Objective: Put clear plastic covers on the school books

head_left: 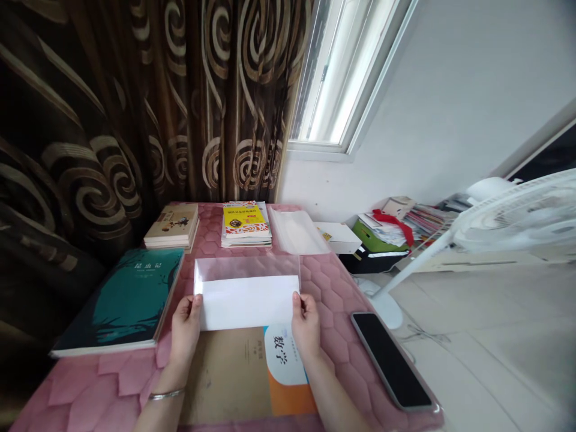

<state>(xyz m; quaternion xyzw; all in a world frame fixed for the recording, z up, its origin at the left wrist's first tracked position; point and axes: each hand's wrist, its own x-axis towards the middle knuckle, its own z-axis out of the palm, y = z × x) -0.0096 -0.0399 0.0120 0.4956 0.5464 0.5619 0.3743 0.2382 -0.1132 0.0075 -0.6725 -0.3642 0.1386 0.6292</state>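
A clear plastic book cover with a white folded flap (247, 294) lies over the top of a brown and orange textbook (245, 375) on the pink quilted table (112, 384). My left hand (184, 330) pinches the cover's left edge. My right hand (306, 324) pinches its right edge. Both hands have fingers closed on the sheet. A silver bangle sits on my left wrist.
A teal book (128, 300) lies at the left. Two book stacks (173, 226) (245, 224) and more clear covers (297, 231) lie at the back. A black phone (390, 360) rests near the right edge. A white fan (508, 222) and floor clutter stand at the right.
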